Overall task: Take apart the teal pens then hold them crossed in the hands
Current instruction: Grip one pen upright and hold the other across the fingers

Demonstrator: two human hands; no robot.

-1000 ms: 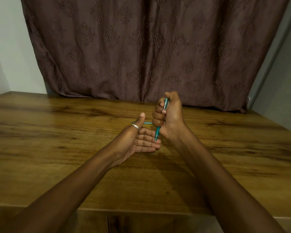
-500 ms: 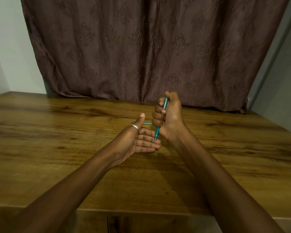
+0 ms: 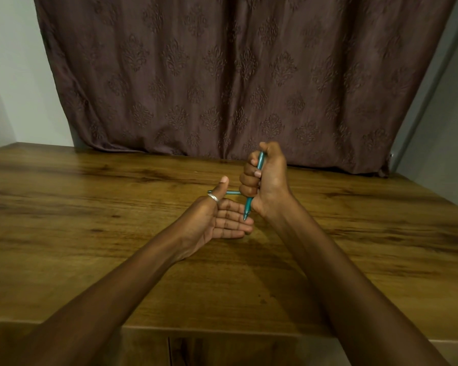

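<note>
- Our right hand [image 3: 265, 180] is clenched round an upright teal pen [image 3: 248, 207], tip down.
- Our left hand [image 3: 217, 219] is flat-fingered, thumb up.
- A second teal pen [image 3: 232, 192] lies level behind that thumb, crossing towards the right fist.
- Both hands are above the wooden bench [image 3: 90, 233].

You hold one teal pen [image 3: 248, 207] nearly upright in your right hand [image 3: 267, 180], whose fingers curl around its barrel. Its upper end shows between those fingers and the thumb. Its pointed tip hangs downward, just over the straight fingertips of your left hand [image 3: 217, 220]. The second teal pen [image 3: 233, 192] lies level and crosswise above the table. It runs from behind your raised left thumb to the knuckles of your right hand. What grips it is hidden.
</note>
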